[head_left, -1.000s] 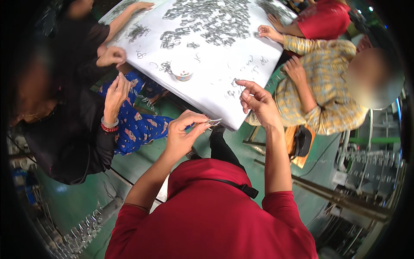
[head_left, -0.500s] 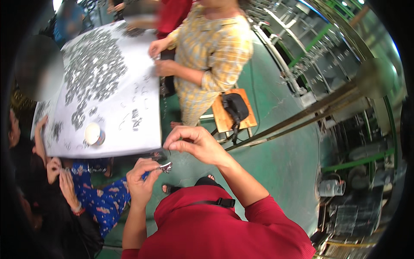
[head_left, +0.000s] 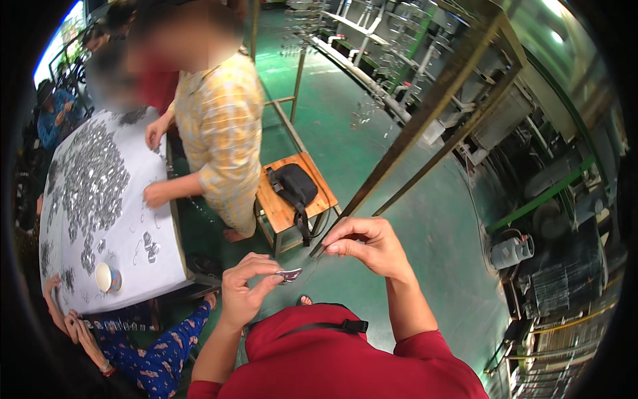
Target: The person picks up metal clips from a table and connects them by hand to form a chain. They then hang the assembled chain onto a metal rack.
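A small shiny metal piece, flat and silvery with dark patches, is pinched between the thumb and fingers of my left hand. Up and to its right, my right hand is closed in a pinch on what looks like a thin wire. The wire hangs down from the fingertips toward the metal piece; whether it touches the piece I cannot tell. Both hands are held in the air in front of my red shirt, a short way apart.
On the left, a white-covered table carries a heap of small metal pieces and a paper cup. A person in yellow checks works beside it. A black bag lies on a wooden stool. Metal posts slant nearby.
My view has swung right, so the table and co-workers sit farther left. Both hands appear farther right, and the metal piece in my left hand now shows a different side.
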`<state>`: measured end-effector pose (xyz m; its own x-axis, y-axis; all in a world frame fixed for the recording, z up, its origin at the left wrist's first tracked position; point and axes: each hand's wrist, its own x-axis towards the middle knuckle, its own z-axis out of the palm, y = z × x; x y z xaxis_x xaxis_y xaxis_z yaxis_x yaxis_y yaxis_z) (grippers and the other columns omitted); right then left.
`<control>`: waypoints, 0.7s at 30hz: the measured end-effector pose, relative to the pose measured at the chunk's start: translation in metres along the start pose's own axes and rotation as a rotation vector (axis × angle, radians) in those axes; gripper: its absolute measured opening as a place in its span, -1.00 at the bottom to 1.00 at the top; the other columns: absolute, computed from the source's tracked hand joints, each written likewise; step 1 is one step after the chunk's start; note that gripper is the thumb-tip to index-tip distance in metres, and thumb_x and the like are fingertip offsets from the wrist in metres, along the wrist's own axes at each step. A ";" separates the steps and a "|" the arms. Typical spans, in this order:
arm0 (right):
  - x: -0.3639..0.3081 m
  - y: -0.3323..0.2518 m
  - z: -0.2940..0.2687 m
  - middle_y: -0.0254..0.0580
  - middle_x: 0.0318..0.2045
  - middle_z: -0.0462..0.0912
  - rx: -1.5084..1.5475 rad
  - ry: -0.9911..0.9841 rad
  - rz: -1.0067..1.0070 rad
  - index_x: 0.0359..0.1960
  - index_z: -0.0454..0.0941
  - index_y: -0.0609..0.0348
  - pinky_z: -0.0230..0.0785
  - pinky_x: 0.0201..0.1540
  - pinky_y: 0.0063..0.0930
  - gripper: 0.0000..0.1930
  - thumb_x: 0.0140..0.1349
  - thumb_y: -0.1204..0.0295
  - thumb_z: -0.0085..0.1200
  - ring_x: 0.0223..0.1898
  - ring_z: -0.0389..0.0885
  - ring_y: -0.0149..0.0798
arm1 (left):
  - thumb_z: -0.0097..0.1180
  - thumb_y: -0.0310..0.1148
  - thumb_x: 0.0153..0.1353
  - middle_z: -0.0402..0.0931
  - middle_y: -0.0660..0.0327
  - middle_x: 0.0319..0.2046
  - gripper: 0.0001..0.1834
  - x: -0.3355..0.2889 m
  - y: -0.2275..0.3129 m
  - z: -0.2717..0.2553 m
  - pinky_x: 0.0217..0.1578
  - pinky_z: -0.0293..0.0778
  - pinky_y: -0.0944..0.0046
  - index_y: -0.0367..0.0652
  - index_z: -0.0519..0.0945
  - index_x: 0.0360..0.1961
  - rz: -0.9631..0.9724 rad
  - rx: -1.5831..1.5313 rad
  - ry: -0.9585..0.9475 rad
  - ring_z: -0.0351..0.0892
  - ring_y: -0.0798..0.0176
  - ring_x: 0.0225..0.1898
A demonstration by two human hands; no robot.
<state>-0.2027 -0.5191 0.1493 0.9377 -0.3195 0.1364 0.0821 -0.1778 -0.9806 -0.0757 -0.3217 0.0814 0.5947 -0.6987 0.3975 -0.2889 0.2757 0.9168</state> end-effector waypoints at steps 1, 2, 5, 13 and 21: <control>-0.005 0.000 -0.016 -0.32 -0.43 0.63 -0.043 0.039 -0.004 -0.34 0.63 0.20 0.39 -0.35 -0.57 -0.90 0.09 0.50 0.19 -0.40 0.56 -0.48 | 0.27 -0.55 -0.05 0.61 0.16 -0.48 -0.90 0.008 -0.002 0.014 -0.12 0.39 0.18 -0.26 0.62 -0.45 0.003 -0.021 -0.031 0.57 0.22 -0.38; -0.009 -0.001 -0.029 -0.32 -0.43 0.63 -0.041 0.062 -0.011 -0.34 0.63 0.20 0.39 -0.35 -0.57 -0.90 0.09 0.50 0.19 -0.40 0.56 -0.48 | 0.27 -0.55 -0.05 0.61 0.16 -0.48 -0.90 0.015 -0.005 0.028 -0.12 0.39 0.18 -0.26 0.62 -0.45 0.011 -0.021 -0.054 0.57 0.22 -0.38; -0.016 -0.008 -0.071 -0.27 -0.44 0.62 -0.182 0.130 -0.170 -0.35 0.62 0.22 0.39 -0.34 -0.51 -0.91 0.09 0.52 0.17 -0.40 0.57 -0.39 | 0.25 -0.55 -0.02 0.60 0.16 -0.47 -0.91 0.040 -0.012 0.066 -0.18 0.40 0.26 -0.28 0.61 -0.43 0.041 -0.110 -0.143 0.55 0.25 -0.37; -0.029 -0.018 -0.151 -0.29 -0.44 0.57 -0.416 0.197 -0.304 -0.40 0.63 0.16 0.37 -0.31 -0.49 -0.91 0.02 0.52 0.21 -0.35 0.54 -0.33 | 0.20 -0.53 0.06 0.58 0.19 -0.43 -0.92 0.086 -0.019 0.146 -0.31 0.39 0.38 -0.31 0.59 -0.40 -0.041 -0.131 -0.323 0.51 0.36 -0.39; -0.033 -0.020 -0.191 -0.29 -0.44 0.58 -0.442 0.044 -0.222 -0.40 0.64 0.15 0.36 -0.21 -0.43 -0.91 0.03 0.47 0.19 -0.31 0.52 -0.30 | 0.17 -0.54 0.10 0.54 0.23 -0.40 -0.90 0.138 -0.019 0.188 -0.26 0.33 0.40 -0.33 0.57 -0.34 -0.083 -0.215 -0.601 0.45 0.40 -0.33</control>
<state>-0.2996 -0.6829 0.1915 0.8977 -0.2667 0.3507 0.1183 -0.6209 -0.7750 -0.1294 -0.5476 0.1119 0.0665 -0.9543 0.2913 -0.0658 0.2871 0.9556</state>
